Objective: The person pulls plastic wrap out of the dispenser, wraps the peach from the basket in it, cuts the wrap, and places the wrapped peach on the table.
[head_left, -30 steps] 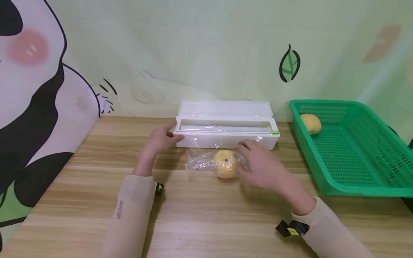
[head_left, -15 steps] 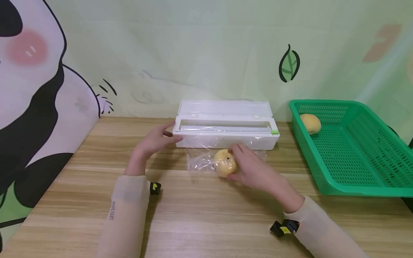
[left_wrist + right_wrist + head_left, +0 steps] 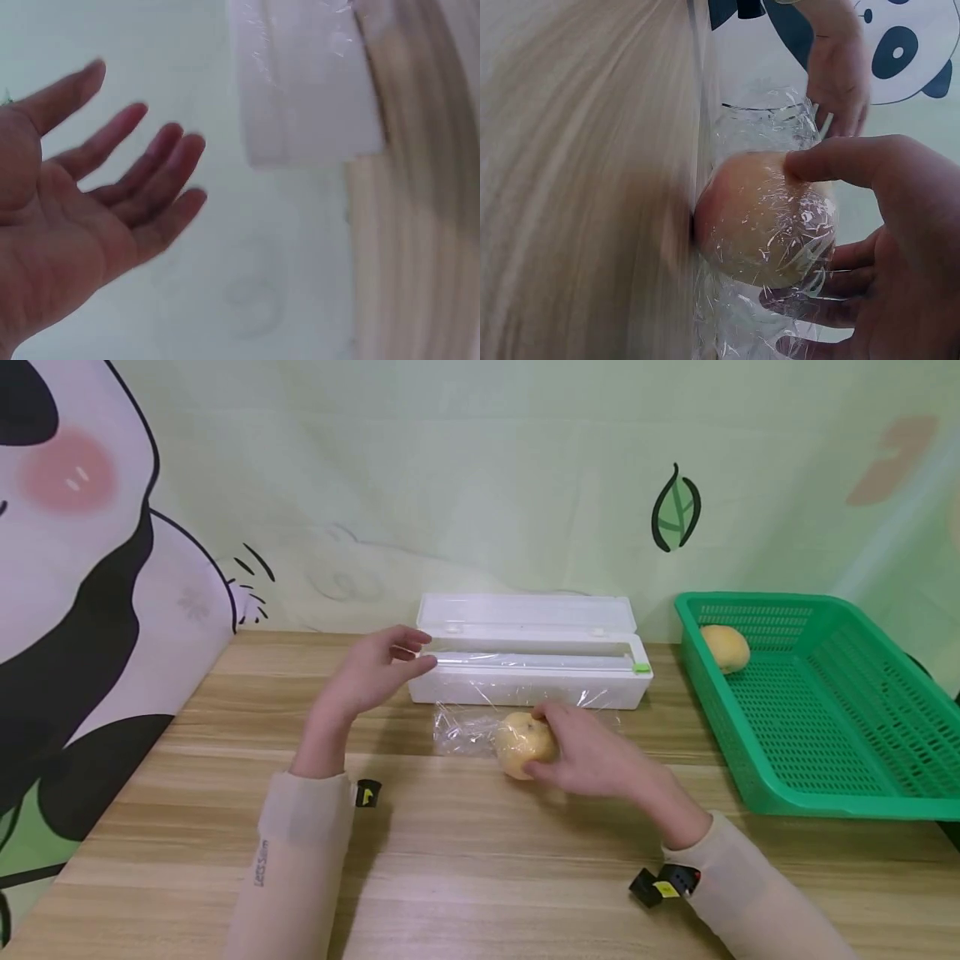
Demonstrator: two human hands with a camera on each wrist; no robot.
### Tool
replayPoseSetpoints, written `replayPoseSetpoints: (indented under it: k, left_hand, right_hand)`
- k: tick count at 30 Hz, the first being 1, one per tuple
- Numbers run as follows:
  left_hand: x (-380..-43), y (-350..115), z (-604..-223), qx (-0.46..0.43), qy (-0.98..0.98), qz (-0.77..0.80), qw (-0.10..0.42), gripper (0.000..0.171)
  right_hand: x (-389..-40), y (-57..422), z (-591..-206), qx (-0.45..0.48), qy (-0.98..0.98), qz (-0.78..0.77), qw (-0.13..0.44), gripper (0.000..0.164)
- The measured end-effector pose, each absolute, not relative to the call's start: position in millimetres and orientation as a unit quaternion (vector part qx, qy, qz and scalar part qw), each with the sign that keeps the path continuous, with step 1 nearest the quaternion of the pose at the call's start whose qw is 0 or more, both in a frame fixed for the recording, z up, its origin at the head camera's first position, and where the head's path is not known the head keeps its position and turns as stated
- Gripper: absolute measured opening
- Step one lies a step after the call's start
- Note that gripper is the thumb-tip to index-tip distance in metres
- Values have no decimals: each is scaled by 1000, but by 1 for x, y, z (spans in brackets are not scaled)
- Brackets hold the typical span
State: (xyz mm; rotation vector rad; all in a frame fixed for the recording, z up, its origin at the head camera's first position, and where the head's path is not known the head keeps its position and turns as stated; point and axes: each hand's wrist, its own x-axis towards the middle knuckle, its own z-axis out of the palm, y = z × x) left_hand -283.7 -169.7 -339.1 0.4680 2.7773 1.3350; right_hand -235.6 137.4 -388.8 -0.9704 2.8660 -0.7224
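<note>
A round yellow peach sits on the table, partly covered by clear cling film. My right hand grips it from the right through the film, thumb on the near side and fingers on the far side. In the right wrist view, the wrapped peach shows a reddish blush. Behind it lies a white cling film dispenser box, its lid raised and the film drawn out over its front. My left hand hovers by the box's left end, fingers loosely bent, holding nothing, as the left wrist view confirms.
A green plastic basket stands at the right, with another yellow peach in its back left corner. A small green cutter slider sits at the box's right end. Behind the wooden table hangs a printed backdrop.
My right hand has moved left and closed around the peach, tilting it slightly. The film now lies flatter in front of the box. My left hand has lifted off the box's left end.
</note>
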Motion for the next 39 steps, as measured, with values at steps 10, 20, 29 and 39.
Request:
replayPoseSetpoints:
  k: [10, 20, 29, 39]
  left_hand:
    - [-260, -125, -329, 352, 884, 295, 92, 34]
    - [-246, -92, -337, 376, 886, 223, 152, 47]
    - [-241, -83, -341, 342, 908, 191, 146, 57]
    - [-249, -79, -353, 312, 925, 164, 141, 65]
  right_hand:
    - [-236, 139, -389, -336, 913, -228, 24, 50]
    - [-241, 142, -392, -348, 898, -260, 64, 21]
    - [-245, 144, -395, -345, 902, -252, 59, 49]
    - [-250, 142, -397, -364, 869, -332, -50, 26]
